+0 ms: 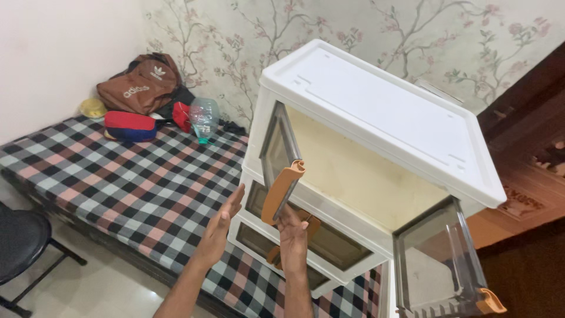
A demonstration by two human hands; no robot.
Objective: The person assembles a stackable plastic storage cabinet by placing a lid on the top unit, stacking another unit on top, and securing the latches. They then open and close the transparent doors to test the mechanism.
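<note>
A white stacked storage cabinet (376, 106) stands on the bed. Its top compartment is wide open, with two clear smoky doors swung out. The left door (276, 150) carries an orange handle (281, 191). My right hand (292, 232) reaches up to the bottom of that handle, fingers touching it. To its left my left hand (220, 227) is held flat and open beside the cabinet, holding nothing. The right door (438, 259) hangs open at the lower right, its orange handle (490, 301) at the bottom. Two lower compartments (306, 238) are closed.
The bed has a checked cover (118, 182). A brown backpack (141, 82), a red and blue pouch (130, 125) and a clear plastic jar (205, 118) lie at its far end. A black chair (20, 241) stands at the left. A dark wooden door (529, 153) is on the right.
</note>
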